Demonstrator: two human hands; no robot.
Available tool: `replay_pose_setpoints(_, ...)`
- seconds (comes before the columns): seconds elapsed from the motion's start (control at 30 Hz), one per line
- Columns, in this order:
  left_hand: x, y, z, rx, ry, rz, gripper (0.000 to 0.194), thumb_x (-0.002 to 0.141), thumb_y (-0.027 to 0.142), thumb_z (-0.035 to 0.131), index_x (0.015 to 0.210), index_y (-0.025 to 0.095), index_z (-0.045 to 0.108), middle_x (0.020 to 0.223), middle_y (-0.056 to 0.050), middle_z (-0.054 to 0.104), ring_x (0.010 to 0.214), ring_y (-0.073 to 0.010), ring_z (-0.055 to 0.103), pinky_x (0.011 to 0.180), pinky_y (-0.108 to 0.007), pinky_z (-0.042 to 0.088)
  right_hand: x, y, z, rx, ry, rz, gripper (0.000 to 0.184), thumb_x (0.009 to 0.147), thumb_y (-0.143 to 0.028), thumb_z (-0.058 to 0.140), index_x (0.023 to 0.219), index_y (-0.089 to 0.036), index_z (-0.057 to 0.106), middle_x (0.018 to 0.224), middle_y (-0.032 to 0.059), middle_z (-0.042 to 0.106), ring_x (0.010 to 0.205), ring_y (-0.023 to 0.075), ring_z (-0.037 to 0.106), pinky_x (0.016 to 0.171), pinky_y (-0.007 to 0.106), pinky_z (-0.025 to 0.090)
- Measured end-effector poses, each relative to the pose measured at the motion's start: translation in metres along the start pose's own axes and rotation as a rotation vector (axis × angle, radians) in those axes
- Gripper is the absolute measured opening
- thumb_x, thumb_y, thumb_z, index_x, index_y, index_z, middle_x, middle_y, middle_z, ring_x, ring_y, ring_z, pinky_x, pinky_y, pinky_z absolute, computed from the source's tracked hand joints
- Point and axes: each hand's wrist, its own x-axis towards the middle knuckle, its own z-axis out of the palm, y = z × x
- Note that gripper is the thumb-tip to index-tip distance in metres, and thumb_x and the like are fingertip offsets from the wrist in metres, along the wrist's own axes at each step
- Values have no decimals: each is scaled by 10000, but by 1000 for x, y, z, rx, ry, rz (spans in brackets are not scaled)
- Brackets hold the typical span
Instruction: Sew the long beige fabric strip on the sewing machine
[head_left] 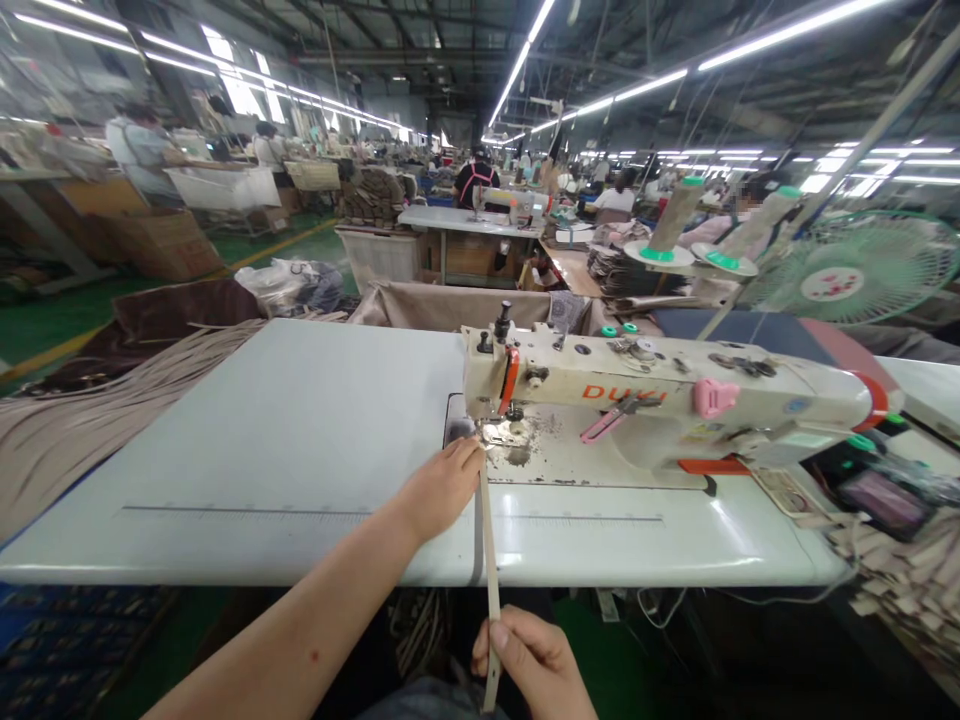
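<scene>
A narrow beige fabric strap (pixel 489 545) runs from the needle area of a white sewing machine (pixel 660 410) down over the table's front edge. My left hand (pixel 446 485) lies at the needle plate, its fingertips pressed on the strap's far end; the machine head partly hides what is under them. Below the edge, my right hand (pixel 529 655) pinches the strap's near part between thumb and fingers, and the tail hangs under it. A second strip or reflection shows beside the strap on the tabletop, and I cannot tell which.
The white sewing table (pixel 300 420) has a printed ruler along its front. Long beige straps (pixel 150 390) are piled at the left, and cut strips (pixel 919 580) at the right. A green fan (pixel 840 275) and thread cones (pixel 671 225) stand behind. Other people work farther back.
</scene>
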Motion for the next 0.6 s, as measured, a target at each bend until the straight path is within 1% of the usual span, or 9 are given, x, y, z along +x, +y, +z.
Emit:
replay_pose_setpoints(0.17, 0, 1, 0, -23, 27, -40, 254, 1001, 131, 509, 1251, 118, 552, 1312, -133, 609, 1331, -288, 539, 1210, -433, 417, 2, 0, 0, 5, 23, -4, 459, 886, -601, 719, 719, -181, 799, 667, 38, 658, 662, 177, 596, 672, 292, 467)
replay_pose_setpoints(0.3, -3, 0, 2, -10, 47, -23, 220, 1017, 140, 500, 1226, 131, 567, 1255, -127, 631, 1258, -269, 587, 1159, -429, 467, 4, 0, 2, 39, 80, 37, 438, 865, -601, 746, 768, -176, 792, 665, 40, 684, 656, 176, 590, 668, 291, 466)
replay_pose_setpoints(0.4, -5, 0, 1, 0, 55, 14, 181, 1030, 135, 477, 1169, 142, 592, 1203, -118, 647, 1187, -255, 618, 1092, -409, 520, 6, 2, 2, 57, 108, 27, 417, 846, -596, 768, 825, -180, 797, 696, 48, 714, 682, 185, 599, 687, 297, 474)
replay_pose_setpoints(0.5, -6, 1, -3, -12, 57, 20, 160, 1024, 125, 483, 1122, 149, 608, 1176, -115, 653, 1140, -248, 636, 1047, -400, 550, 9, 10, 0, 33, 74, -8, 408, 856, -581, 760, 775, -183, 792, 689, 44, 690, 681, 187, 585, 692, 305, 470)
replay_pose_setpoints(0.6, -5, 2, -6, -27, 61, 21, 143, 1010, 117, 514, 1104, 150, 616, 1169, -112, 653, 1121, -242, 639, 1043, -390, 553, 13, 19, -5, -53, 11, -101, 432, 883, -571, 727, 680, -191, 770, 698, 40, 647, 693, 191, 573, 701, 312, 454)
